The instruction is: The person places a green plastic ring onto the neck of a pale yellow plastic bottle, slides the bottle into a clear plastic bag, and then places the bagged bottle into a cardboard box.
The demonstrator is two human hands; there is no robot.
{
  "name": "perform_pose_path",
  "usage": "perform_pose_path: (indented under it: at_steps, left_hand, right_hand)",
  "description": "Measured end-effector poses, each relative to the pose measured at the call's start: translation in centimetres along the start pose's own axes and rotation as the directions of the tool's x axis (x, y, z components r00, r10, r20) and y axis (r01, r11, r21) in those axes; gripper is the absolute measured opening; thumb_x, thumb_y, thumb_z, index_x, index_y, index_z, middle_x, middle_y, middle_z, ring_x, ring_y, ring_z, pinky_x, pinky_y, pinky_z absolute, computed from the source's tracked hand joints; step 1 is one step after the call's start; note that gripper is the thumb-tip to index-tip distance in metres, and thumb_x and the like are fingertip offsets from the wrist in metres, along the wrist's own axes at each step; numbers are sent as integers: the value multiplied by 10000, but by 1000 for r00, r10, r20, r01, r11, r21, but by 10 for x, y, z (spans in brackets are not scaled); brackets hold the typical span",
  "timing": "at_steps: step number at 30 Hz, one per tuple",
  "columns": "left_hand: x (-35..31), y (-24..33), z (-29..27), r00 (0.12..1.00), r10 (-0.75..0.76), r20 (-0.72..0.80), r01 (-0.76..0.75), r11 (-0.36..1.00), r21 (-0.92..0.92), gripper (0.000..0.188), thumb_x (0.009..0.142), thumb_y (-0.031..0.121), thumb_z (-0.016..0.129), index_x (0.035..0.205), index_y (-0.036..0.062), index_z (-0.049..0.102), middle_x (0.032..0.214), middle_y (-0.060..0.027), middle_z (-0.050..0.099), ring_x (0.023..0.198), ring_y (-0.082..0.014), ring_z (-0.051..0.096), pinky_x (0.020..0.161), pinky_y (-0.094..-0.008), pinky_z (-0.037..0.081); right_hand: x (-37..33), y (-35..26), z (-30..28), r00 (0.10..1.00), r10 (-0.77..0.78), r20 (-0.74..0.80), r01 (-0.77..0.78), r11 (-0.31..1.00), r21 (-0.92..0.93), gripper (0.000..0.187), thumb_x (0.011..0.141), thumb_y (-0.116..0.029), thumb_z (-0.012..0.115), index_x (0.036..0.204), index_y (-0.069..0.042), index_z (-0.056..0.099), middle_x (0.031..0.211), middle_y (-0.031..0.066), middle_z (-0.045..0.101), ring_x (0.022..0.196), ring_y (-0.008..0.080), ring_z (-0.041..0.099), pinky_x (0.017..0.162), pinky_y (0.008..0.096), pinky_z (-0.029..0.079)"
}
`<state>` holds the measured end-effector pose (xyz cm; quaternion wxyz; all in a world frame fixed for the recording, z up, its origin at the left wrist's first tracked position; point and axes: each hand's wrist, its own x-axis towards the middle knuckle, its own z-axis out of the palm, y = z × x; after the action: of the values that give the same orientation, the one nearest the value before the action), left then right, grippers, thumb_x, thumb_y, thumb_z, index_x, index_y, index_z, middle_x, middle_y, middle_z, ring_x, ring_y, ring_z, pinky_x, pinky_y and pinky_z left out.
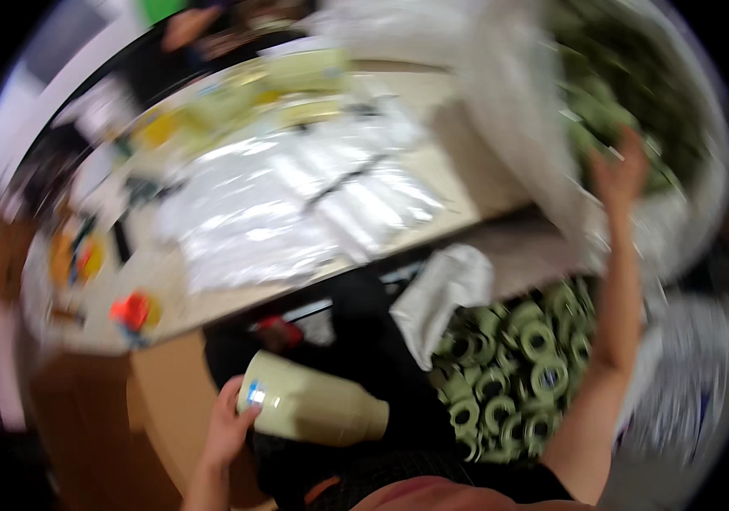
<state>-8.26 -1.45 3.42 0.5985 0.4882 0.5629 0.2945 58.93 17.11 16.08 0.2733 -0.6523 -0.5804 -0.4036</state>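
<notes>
My left hand (230, 423) is closed round the wide end of a pale green plastic bottle-shaped container (317, 402), which lies on its side above my lap. A small blue-and-white label shows next to my thumb. At the upper right, my right hand (621, 173) reaches into the mouth of a large clear plastic bag (524, 111) full of green pieces (603, 115). Its fingers look spread and blurred, touching or just over the pieces; I see nothing held in them. Below that arm sits a heap of green ring-shaped plastic parts (537, 341).
A pale table (168, 311) bears flat clear plastic bags (253, 213), yellowish containers (305, 72) at the back and an orange-red item (132, 312) near its front left. A brown cardboard box (83, 409) stands lower left. White cloth-like sheeting (441, 298) hangs beside the rings.
</notes>
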Motion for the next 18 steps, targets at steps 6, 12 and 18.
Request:
perform_pose_path:
  at_steps: [6, 12, 18]
  left_hand:
    - [31, 1, -2, 993, 1, 120, -4, 1000, 30, 214, 981, 154, 643, 1137, 9, 637, 973, -13, 668, 918, -100, 601, 829, -292, 499]
    - [11, -21, 13, 993, -31, -114, 18, 993, -113, 200, 996, 192, 631, 1128, 41, 636, 915, 19, 665, 830, -65, 596, 748, -253, 484]
    - [40, -32, 53, 958, -73, -279, -181, 601, -778, 256, 1050, 197, 530, 1154, -15, 629, 1070, -92, 705, 952, -167, 681, 860, -307, 541]
  right_hand:
    - [-73, 227, 35, 757, 572, 316, -510, 819, -262, 865, 849, -523, 735, 1473, -16, 415, 1391, 249, 559, 1295, 414, 518, 1072, 472, 429]
    - [-62, 158, 29, 894, 428, 135, -391, 890, -235, 772, 807, -536, 778, 1309, 1, 543, 1296, 234, 555, 1154, 377, 585, 972, 464, 489]
    - [-116, -90, -56, 974, 225, -18, -137, 655, 743, 796, 956, -552, 574, 1440, 56, 405, 1460, 233, 459, 1319, 329, 487, 1066, 461, 433]
